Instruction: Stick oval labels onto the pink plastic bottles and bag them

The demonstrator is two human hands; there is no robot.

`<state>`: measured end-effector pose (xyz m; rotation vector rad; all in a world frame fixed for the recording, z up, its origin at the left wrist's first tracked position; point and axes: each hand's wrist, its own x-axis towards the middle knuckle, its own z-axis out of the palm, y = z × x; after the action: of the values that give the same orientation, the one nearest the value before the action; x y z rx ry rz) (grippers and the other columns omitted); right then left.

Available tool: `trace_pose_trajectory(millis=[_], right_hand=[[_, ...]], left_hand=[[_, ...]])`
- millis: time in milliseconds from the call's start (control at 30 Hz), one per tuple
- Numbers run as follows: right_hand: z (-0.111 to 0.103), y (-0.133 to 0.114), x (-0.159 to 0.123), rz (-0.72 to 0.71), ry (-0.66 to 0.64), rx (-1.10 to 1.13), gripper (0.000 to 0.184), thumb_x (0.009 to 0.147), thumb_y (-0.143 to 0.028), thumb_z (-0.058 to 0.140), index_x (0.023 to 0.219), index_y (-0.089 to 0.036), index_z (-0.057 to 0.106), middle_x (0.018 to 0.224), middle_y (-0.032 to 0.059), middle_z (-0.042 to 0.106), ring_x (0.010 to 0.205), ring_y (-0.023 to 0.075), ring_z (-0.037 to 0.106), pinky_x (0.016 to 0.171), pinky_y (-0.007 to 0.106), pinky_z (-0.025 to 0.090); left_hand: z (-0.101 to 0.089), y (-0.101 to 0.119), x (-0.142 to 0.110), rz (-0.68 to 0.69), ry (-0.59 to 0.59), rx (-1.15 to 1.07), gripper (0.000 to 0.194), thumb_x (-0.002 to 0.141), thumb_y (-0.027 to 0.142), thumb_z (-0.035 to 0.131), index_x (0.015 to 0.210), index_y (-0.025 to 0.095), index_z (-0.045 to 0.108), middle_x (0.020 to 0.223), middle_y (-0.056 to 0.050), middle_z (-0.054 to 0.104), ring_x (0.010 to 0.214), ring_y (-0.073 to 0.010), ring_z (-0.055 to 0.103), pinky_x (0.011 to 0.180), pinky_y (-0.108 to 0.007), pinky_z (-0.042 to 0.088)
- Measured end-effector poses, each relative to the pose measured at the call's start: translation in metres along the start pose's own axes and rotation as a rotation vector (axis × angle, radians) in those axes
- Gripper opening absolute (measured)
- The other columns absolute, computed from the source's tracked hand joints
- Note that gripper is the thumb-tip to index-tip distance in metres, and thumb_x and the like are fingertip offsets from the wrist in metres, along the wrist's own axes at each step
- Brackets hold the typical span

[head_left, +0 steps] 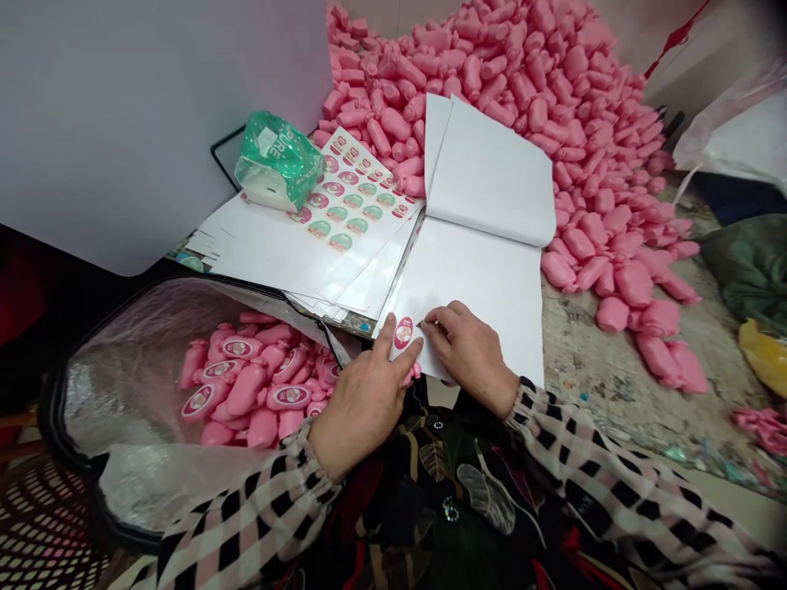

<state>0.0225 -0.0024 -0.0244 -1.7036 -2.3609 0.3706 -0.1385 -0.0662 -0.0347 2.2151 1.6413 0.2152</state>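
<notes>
My left hand (366, 397) lies over the near left corner of a white sheet (473, 283), its index finger and thumb spread around an oval pink-and-white sticker (403, 333). From under that thumb pokes the end of a pink bottle (413, 374); the rest is hidden by the hand, which seems to hold it. Just right of the sticker, my right hand (470, 344) has thumb and index finger pinched together on the sheet. A small dark sliver shows at those fingertips, too small to name.
Pink bottles (492, 57) are heaped at the back and right of the table. Printed sticker sheets (344, 213) lie left, under a green-and-white tissue pack (279, 160). Labelled bottles (258, 385) fill a plastic-lined bag (123, 410) at lower left. A folded-back sheet (492, 172) rises behind.
</notes>
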Motion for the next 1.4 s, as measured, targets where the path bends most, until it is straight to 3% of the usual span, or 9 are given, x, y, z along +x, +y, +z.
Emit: trace_pose_trajectory(millis=[233,467,733,1000,1100,1200,1300,1400], right_hand=[[0.003,0.003,0.001,-0.027,-0.025,0.077,0.019,0.091,-0.032,0.046,0.092,-0.023,0.062,0.09,0.0019,0.06,0.076,0.0142,0.055,0.06,0.026,0.033],[0.011,-0.004,-0.001,0.115,0.026,0.219,0.017,0.088,-0.032,0.048,0.085,-0.023,0.062,0.087,0.0013,0.062,0.078,0.0152,0.055,0.064,0.028,0.034],[0.012,-0.014,0.0,0.215,0.08,0.23,0.025,0.084,-0.046,0.054,0.077,-0.024,0.062,0.079,-0.0004,0.064,0.068,0.0143,0.055,0.059,0.027,0.032],[0.002,-0.023,-0.02,-0.128,0.24,0.066,0.028,0.093,-0.035,0.044,0.079,-0.021,0.064,0.08,0.0033,0.061,0.071,0.0146,0.055,0.063,0.029,0.036],[-0.004,-0.023,-0.023,-0.164,0.319,0.184,0.024,0.092,-0.034,0.047,0.082,-0.021,0.064,0.081,0.0038,0.061,0.074,0.015,0.055,0.067,0.029,0.039],[-0.009,-0.02,-0.02,-0.076,0.393,0.397,0.019,0.087,-0.035,0.056,0.078,-0.021,0.064,0.078,0.0017,0.06,0.071,0.0134,0.055,0.065,0.027,0.041],[-0.016,-0.013,-0.019,0.047,0.387,0.603,0.02,0.082,-0.038,0.063,0.073,-0.02,0.063,0.072,-0.0009,0.059,0.066,0.0117,0.053,0.062,0.026,0.041],[-0.029,-0.008,-0.024,0.155,0.336,0.777,0.023,0.076,-0.041,0.068,0.072,-0.019,0.062,0.069,-0.0017,0.059,0.063,0.0108,0.049,0.059,0.025,0.04]], left_hand=[[0.007,0.0,0.0,0.012,0.018,-0.003,0.063,0.086,0.016,0.048,0.143,0.032,0.029,0.155,-0.015,0.007,0.105,-0.027,0.058,0.086,-0.043,0.048],[0.009,0.0,0.0,-0.008,0.026,0.052,0.07,0.084,0.014,0.049,0.145,0.035,0.023,0.155,-0.015,0.01,0.099,-0.0265,0.06,0.08,-0.041,0.049],[0.009,0.001,0.0,0.004,0.045,0.106,0.057,0.089,0.019,0.041,0.144,0.028,0.027,0.153,-0.019,0.014,0.095,-0.028,0.06,0.078,-0.045,0.049],[0.01,0.0,-0.002,-0.002,0.041,0.151,0.048,0.09,0.02,0.04,0.138,0.029,0.038,0.155,-0.013,0.015,0.088,-0.0232,0.062,0.077,-0.041,0.05],[0.011,-0.001,-0.001,0.003,0.052,0.145,0.051,0.09,0.019,0.04,0.139,0.033,0.035,0.154,-0.012,0.017,0.087,-0.0225,0.063,0.077,-0.041,0.05],[0.011,-0.004,-0.002,0.024,0.052,0.097,0.058,0.089,0.017,0.043,0.142,0.035,0.03,0.154,-0.014,0.015,0.094,-0.0258,0.062,0.079,-0.044,0.05],[0.006,-0.008,-0.012,0.058,0.078,-0.036,0.058,0.088,0.015,0.045,0.141,0.034,0.033,0.155,-0.012,0.012,0.109,-0.029,0.057,0.086,-0.045,0.049],[-0.005,-0.008,-0.027,0.061,0.168,-0.33,0.047,0.089,0.025,0.05,0.136,0.029,0.043,0.146,-0.01,0.038,0.121,-0.0272,0.048,0.098,-0.044,0.042]])
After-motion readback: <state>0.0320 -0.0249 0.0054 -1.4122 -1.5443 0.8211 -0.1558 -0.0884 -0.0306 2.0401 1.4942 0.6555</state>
